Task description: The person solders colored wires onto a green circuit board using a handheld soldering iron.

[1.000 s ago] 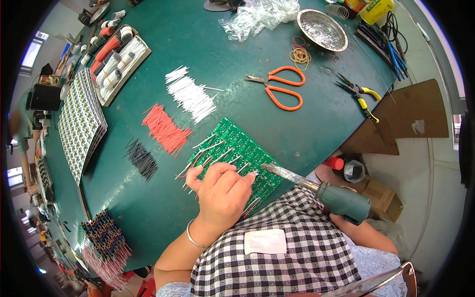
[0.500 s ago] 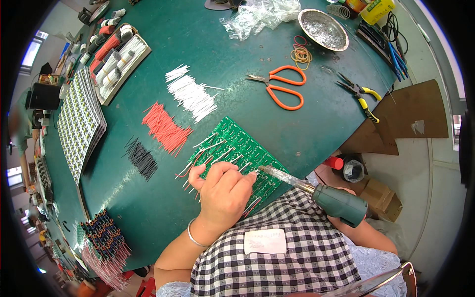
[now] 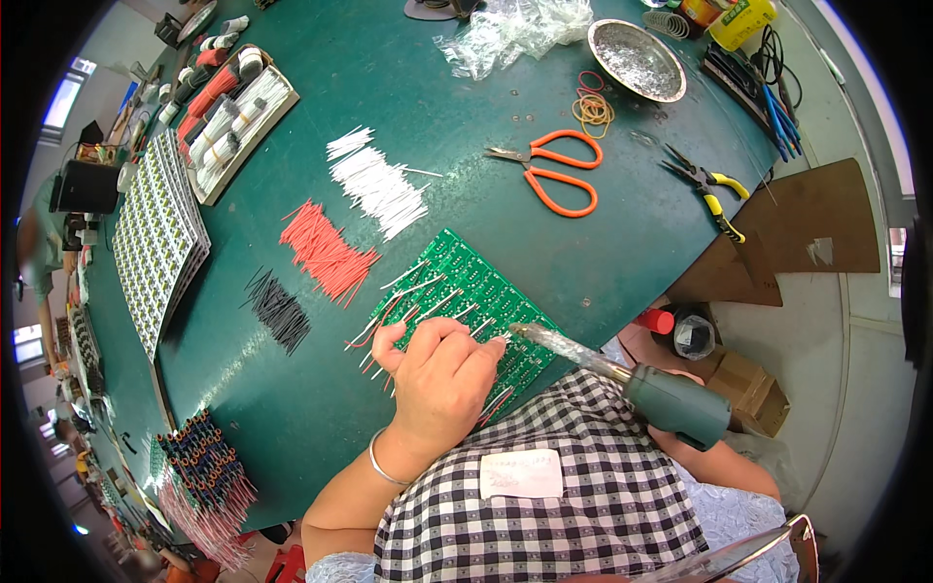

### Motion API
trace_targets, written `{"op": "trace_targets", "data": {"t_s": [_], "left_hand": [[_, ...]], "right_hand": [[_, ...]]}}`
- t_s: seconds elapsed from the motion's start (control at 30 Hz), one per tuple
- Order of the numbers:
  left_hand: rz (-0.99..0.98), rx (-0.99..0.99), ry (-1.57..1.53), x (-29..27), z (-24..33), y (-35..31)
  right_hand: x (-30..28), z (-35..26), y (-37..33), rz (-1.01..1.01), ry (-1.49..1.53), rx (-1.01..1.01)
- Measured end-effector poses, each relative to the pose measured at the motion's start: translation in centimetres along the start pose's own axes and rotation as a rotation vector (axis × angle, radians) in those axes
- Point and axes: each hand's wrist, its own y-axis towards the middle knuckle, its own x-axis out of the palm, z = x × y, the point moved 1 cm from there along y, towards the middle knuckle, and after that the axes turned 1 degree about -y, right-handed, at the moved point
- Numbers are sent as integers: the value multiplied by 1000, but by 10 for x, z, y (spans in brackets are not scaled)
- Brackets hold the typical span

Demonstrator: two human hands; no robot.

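Note:
A green printed circuit board (image 3: pixel 466 272) lies on the table, with several white, red and black wires standing out of its left and lower parts. Over the board, my left hand (image 3: pixel 437 374) is closed in a pinch on a thin wire at its right-hand edge; the wire is mostly hidden by the fingers. My right hand (image 3: pixel 671 443) grips a soldering iron (image 3: pixel 677 406) by its dark green handle, which covers most of the fingers. The iron's tip points left, close beside my left fingertips at the board.
Cut white wires (image 3: pixel 377 185), red wires (image 3: pixel 328 255) and black wires (image 3: pixel 278 311) lie in piles left of the board. Beyond it are orange-handled scissors (image 3: pixel 564 173), pliers (image 3: pixel 708 189) and a metal bowl (image 3: pixel 637 60). Wired parts (image 3: pixel 204 476) stand at lower left.
The soldering iron has shifted slightly right and down, its tip now a little nearer the board's right side. My left hand stays in the same place.

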Motion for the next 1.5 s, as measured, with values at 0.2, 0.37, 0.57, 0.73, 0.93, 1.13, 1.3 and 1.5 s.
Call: {"op": "trace_targets", "data": {"t_s": [0.2,0.37,0.57,0.73,0.93,1.13,1.3,1.5], "left_hand": [[11,9,-5,-1,-1,2],[11,10,10,1,0,1],[11,10,2,0,0,0],[19,22,14,1,0,0],[8,21,33,1,-1,-2],[11,20,7,0,-1,1],[21,27,10,0,0,1],[13,17,27,0,2,1]], "right_hand": [[-2,-7,-3,49,-48,29],[1,-6,0,77,102,111],[0,-4,0,44,97,93],[1,-2,-3,6,29,67],[4,2,-3,55,61,55],[8,8,-22,62,219,290],[14,21,-31,63,636,407],[14,17,-16,185,800,386]]}}
